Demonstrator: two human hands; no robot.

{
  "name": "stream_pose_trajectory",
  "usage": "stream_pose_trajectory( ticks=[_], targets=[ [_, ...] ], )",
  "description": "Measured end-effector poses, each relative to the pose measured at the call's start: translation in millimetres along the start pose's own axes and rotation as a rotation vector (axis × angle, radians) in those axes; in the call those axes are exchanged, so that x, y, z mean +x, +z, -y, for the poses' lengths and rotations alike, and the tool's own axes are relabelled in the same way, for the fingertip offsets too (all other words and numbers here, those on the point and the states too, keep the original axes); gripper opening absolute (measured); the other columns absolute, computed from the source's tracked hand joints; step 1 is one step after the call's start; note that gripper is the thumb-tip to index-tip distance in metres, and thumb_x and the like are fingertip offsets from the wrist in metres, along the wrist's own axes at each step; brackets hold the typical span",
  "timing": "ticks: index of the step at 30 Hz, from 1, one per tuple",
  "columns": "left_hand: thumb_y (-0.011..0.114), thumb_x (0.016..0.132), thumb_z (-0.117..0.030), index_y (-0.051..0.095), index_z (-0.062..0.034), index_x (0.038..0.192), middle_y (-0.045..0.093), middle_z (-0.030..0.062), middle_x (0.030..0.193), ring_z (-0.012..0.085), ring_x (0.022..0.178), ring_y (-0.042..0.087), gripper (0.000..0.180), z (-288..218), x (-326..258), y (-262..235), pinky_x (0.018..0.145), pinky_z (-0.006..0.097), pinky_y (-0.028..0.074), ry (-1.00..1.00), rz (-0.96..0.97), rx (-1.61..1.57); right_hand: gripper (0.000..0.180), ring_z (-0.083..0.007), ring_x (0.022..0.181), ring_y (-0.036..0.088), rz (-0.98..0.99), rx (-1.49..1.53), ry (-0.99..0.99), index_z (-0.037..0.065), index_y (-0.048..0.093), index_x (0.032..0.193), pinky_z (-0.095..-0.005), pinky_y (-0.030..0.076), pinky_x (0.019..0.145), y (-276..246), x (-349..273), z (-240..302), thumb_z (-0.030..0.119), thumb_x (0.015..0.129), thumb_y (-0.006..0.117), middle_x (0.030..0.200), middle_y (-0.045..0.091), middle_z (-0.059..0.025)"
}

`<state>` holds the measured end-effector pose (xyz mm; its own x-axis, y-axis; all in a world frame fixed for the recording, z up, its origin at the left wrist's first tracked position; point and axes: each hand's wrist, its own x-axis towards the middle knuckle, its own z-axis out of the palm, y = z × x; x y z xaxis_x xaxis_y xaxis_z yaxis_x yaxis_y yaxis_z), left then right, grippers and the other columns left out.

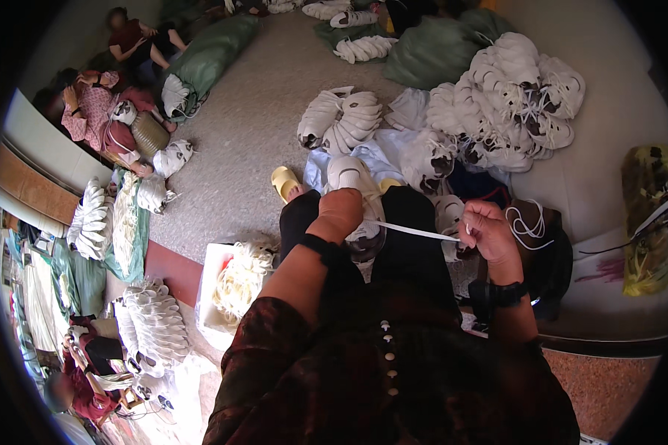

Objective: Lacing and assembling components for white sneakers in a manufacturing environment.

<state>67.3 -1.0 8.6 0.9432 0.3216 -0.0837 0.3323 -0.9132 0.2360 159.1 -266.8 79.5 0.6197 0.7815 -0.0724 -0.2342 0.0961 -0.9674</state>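
A white sneaker (351, 172) is held between my knees, toe pointing away from me and its dark-lined opening toward me. My left hand (340, 213) is closed at the sneaker's upper; its fingertips are partly hidden. From beside that hand a flat white shoelace (412, 231) runs taut to the right. My right hand (488, 228), raised off to the side above my right leg, pinches the lace. A loose loop of white lace (525, 226) hangs just beyond the right hand.
A white box of pale laces (237, 285) stands to my left. Ahead lie rows of white shoes (341, 122), a large shoe heap (508, 104) and green sacks (438, 52). Several people sit at the left, one in a pink patterned top (93, 111), among more shoes.
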Motion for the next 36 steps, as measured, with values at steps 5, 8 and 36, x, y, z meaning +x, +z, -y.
stream_pose_trajectory(
  ticks=[5, 8, 36],
  targets=[
    [0.055, 0.074, -0.016, 0.066, -0.0049, 0.078, 0.065, 0.0165, 0.08, 0.0302, 0.076, 0.065, 0.016, 34.3, -45.7, -37.8, 0.069, 0.04, 0.053, -0.09, -0.082, 0.2, 0.027, -0.0065, 0.042, 0.033, -0.383, -0.339, -0.17, 0.008, 0.04, 0.061, -0.0234, 0.025, 0.039, -62.8, 6.9, -10.3, 0.008, 0.086, 0.051, 0.051, 0.038, 0.0009],
    [0.058, 0.07, -0.014, 0.066, -0.0037, 0.077, 0.065, 0.0186, 0.081, 0.0345, 0.078, 0.064, 0.014, 130.5, -103.7, -54.4, 0.069, 0.041, 0.052, -0.434, -0.021, 0.254, 0.027, -0.0077, 0.042, 0.035, -0.624, -0.529, -0.203, 0.007, 0.039, 0.06, -0.0268, 0.028, 0.039, -126.0, -3.9, -28.2, 0.005, 0.084, 0.052, 0.051, 0.036, 0.0004],
    [0.061, 0.07, -0.041, 0.068, -0.0029, 0.09, 0.063, 0.0223, 0.098, 0.0395, 0.102, 0.055, 0.043, 87.4, 15.8, 36.9, 0.095, 0.045, 0.036, -0.307, -0.001, -0.24, 0.009, -0.0057, 0.055, 0.042, -0.089, -0.111, 0.193, 0.003, 0.06, 0.07, -0.0227, 0.035, 0.05, 67.6, 130.7, -106.4, 0.008, 0.077, 0.062, 0.06, 0.051, 0.0038]
  ],
)
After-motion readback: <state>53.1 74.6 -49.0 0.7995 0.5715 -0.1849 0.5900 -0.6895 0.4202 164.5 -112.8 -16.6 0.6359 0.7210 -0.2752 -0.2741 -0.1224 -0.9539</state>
